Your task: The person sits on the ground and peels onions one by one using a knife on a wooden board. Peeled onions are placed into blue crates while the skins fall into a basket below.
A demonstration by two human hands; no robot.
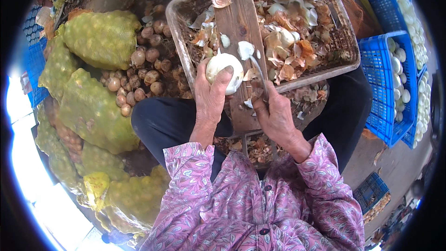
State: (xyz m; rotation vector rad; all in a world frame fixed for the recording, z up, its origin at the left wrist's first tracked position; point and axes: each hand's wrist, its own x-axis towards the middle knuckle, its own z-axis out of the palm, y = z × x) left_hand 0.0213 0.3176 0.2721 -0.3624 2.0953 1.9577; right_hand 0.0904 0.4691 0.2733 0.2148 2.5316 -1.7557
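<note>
My left hand (211,94) grips a peeled white onion (224,71) just above a wooden plank (240,17), thumb across its side. In my right hand (278,118) is a knife (259,68), its thin blade pointing away from me over the plank. A cut white onion piece (246,50) sits at the blade's tip. Smaller white scraps, one of them an onion slice (225,40), lie on the wood, along with a brown-edged peel (222,1). The plank reaches across a dirty plastic crate (315,73) holding onion skins (289,42). My right fingers hide most of the knife's handle.
Unpeeled onions (152,55) lie heaped at left beside stuffed yellow mesh sacks (101,38). On the right, blue crates (378,80) hold peeled onions (400,76). A smaller blue crate (371,191) rests on the floor at lower right. Skins litter the ground beneath the plank.
</note>
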